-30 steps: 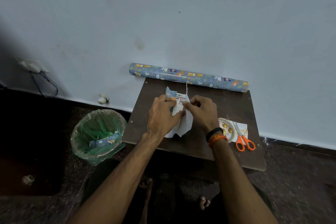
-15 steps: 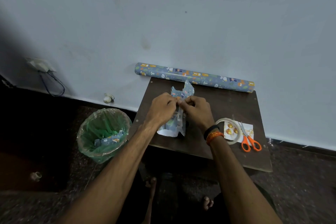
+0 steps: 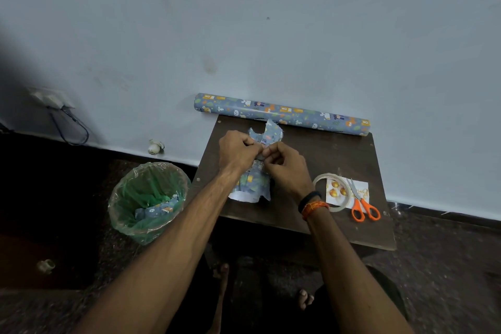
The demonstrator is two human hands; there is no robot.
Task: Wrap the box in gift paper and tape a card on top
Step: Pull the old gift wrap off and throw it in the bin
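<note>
Box: not visible as such; judged to sit inside the paper (image 3: pixel 254 184) bunched at the middle of the counter (image 3: pixel 325 160), under both hands.
Left hand (image 3: pixel 237 150): fingers curled, pinching the paper at the top seam.
Right hand (image 3: pixel 284 165): fingers curled, pinching the same seam, touching the left.
Risk: ragged paper ends may tear or spring open if either pinch slackens before taping; tape (image 3: pixel 332 192) lies beyond the right wrist, so reaching it frees one hand.
Card (image 3: pixel 360 191): partly under tape and scissors (image 3: pixel 363 206); print unreadable.
Roll (image 3: pixel 282 114): along the counter's far edge.
Bin (image 3: pixel 149 200): on the floor to the left; holds a scrap.
Seam overlap: hidden by fingers.
</note>
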